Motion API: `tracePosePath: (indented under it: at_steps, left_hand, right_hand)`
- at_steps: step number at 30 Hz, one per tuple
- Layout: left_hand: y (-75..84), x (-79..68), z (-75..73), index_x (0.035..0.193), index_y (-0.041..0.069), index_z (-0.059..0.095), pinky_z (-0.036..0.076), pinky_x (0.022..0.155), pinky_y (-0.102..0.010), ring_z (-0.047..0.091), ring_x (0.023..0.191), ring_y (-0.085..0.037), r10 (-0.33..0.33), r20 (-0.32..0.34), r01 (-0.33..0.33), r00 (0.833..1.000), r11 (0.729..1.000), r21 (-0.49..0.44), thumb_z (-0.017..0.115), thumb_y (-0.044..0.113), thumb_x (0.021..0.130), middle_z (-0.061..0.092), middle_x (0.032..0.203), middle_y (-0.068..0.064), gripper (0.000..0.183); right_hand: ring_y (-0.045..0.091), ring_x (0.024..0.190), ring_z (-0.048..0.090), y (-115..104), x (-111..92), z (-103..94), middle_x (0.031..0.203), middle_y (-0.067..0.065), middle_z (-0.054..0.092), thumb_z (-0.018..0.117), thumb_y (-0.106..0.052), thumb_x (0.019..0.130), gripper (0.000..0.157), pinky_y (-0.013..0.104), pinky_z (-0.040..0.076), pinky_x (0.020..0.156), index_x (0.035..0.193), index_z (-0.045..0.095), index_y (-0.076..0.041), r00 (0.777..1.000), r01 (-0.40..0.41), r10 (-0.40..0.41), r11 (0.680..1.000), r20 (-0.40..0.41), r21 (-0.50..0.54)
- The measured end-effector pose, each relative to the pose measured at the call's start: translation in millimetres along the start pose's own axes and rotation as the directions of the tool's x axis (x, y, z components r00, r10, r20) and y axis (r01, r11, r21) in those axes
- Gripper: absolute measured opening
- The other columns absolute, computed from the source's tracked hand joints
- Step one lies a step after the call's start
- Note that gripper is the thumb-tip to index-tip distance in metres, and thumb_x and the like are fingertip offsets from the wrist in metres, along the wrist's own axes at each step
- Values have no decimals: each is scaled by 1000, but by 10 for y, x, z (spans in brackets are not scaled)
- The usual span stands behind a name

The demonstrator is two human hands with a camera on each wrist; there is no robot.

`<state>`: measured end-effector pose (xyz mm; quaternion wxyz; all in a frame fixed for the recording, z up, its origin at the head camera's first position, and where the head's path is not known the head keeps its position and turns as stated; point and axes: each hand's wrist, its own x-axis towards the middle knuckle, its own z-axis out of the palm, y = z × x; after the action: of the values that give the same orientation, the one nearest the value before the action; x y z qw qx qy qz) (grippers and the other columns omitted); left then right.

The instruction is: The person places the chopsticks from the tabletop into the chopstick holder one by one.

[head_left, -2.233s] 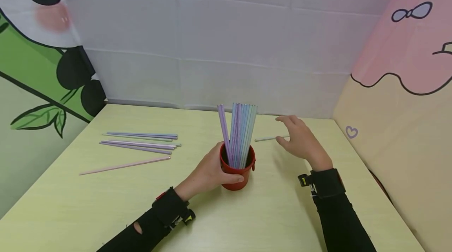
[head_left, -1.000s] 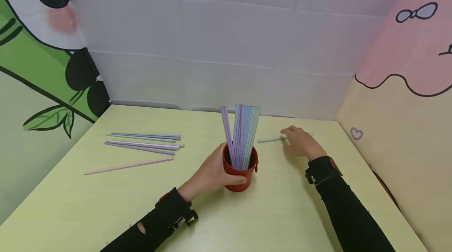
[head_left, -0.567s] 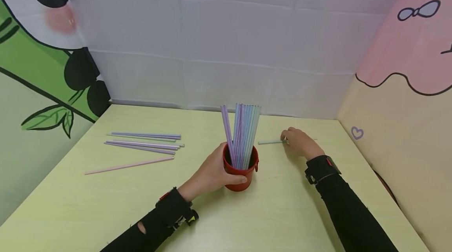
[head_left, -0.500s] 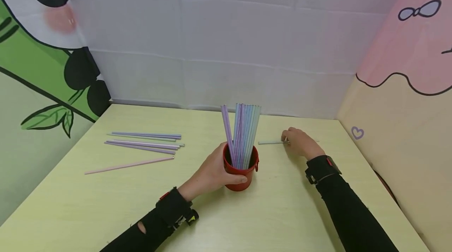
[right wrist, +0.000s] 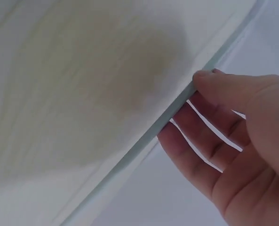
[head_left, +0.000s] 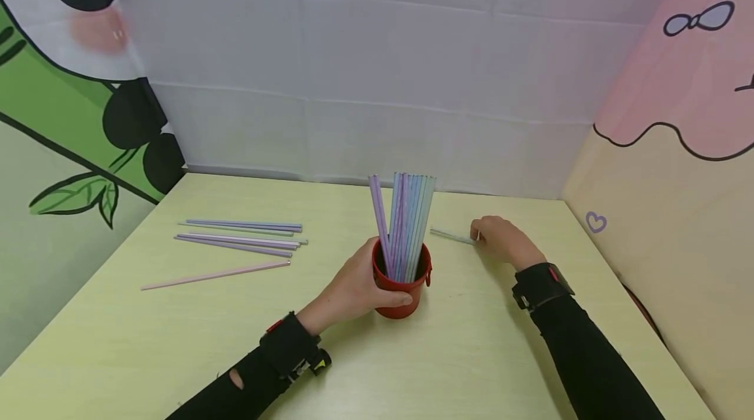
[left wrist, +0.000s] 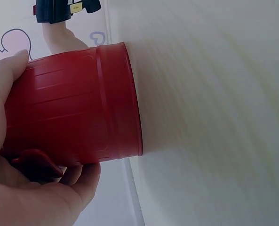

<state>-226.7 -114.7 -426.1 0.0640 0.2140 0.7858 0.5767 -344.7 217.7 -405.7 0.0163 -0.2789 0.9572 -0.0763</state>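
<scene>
Pale green straw [head_left: 452, 235]: one, on the bench's right side, beside the red bucket but apart from it; slender, straight, plain along the length seen at the right wrist.
Change in straw: half a second ago it lay nearly level across the head view, its far end showing past the hand; now it slants, and that far end is out of sight. Judged from this, reaching has given way to picking up. Whether it is wholly off the bench [head_left: 353, 367], cannot tell.
Right hand [head_left: 501, 239]: narrow, pinching the straw between thumb and fingertips.
Left hand [head_left: 353, 289]: wrapped round the red bucket, thumb in front.
Red bucket [left wrist: 68, 106]: upright on the bench, unmoved; holds a bundle of straws [head_left: 406, 224], purple, blue and green.
Loose straws [head_left: 241, 246]: bench's left side, with a pink straw [head_left: 218, 275] nearer.
</scene>
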Motion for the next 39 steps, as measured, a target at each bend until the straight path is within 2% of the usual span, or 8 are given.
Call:
tracePosePath:
  at_steps: [8, 16, 20, 22, 25, 32, 35, 39]
  left_hand:
    - [8, -3, -3, 155, 20, 40, 53, 109, -50, 58, 132, -20, -2, 3, 2, 1000, 1000, -6, 96, 25, 80, 56, 146, 3, 93]
    - [6, -11, -11, 155, 19, 40, 53, 109, -50, 58, 132, -21, -8, -5, 8, 1000, 1000, 1, 96, 25, 80, 56, 146, 2, 94]
    - [6, -8, -8, 155, 20, 39, 53, 109, -49, 58, 133, -21, -4, -1, 4, 1000, 1000, 1, 96, 25, 80, 56, 147, 3, 94]
    - [8, -6, -6, 156, 21, 39, 53, 109, -49, 57, 133, -20, -1, 2, 1, 1000, 1000, 1, 96, 25, 80, 55, 148, 4, 95]
    - [14, -4, 0, 156, 21, 39, 54, 109, -50, 57, 134, -21, 4, 6, -4, 1000, 1000, -1, 95, 25, 80, 55, 148, 4, 95]
    - [24, -1, 1, 156, 22, 39, 54, 109, -50, 57, 134, -21, -5, 3, 5, 1000, 1000, 10, 95, 25, 81, 55, 148, 4, 95]
    - [22, 7, 0, 156, 23, 39, 53, 110, -50, 57, 134, -21, 4, 10, -4, 1000, 1000, -3, 95, 24, 81, 55, 148, 5, 94]
    - [18, 14, 2, 157, 25, 38, 52, 110, -50, 57, 135, -20, 9, 18, -9, 1000, 1000, -20, 95, 23, 81, 54, 150, 5, 96]
  right_hand:
    - [33, 89, 66, -249, -15, -301, 98, 17, 69, 66, 4, 100, 11, 47, 56, 78, 111, 68, 3, 976, -6, 26, 996, -218, 91]
    - [32, 91, 69, -679, -16, -671, 103, 17, 70, 64, -2, 103, 14, 47, 60, 81, 117, 66, 3, 876, 56, 92, 955, -474, 290]
    - [26, 91, 71, -906, -72, -839, 104, 15, 71, 66, -4, 103, 16, 28, 60, 77, 118, 66, 1, 822, 115, 119, 923, -558, 367]
    - [22, 89, 70, -1010, -111, -915, 105, 13, 71, 67, -5, 103, 17, 19, 57, 75, 119, 65, 1, 808, 144, 142, 893, -572, 426]
    - [17, 87, 70, -1149, -175, -1007, 104, 13, 69, 66, -5, 104, 19, 16, 59, 76, 121, 62, 2, 806, 198, 169, 826, -568, 528]
    - [20, 90, 73, -1375, -254, -1098, 105, 14, 64, 65, -1, 104, 22, 36, 65, 83, 122, 56, 5, 836, 296, 186, 641, -517, 709]
    - [21, 87, 74, -1425, -261, -1081, 104, 15, 62, 65, 1, 103, 21, 37, 65, 81, 121, 54, 6, 847, 304, 185, 601, -499, 739]
    - [21, 86, 74, -1451, -258, -1001, 104, 16, 62, 64, 3, 103, 21, 36, 65, 80, 120, 53, 7, 853, 306, 185, 578, -487, 756]
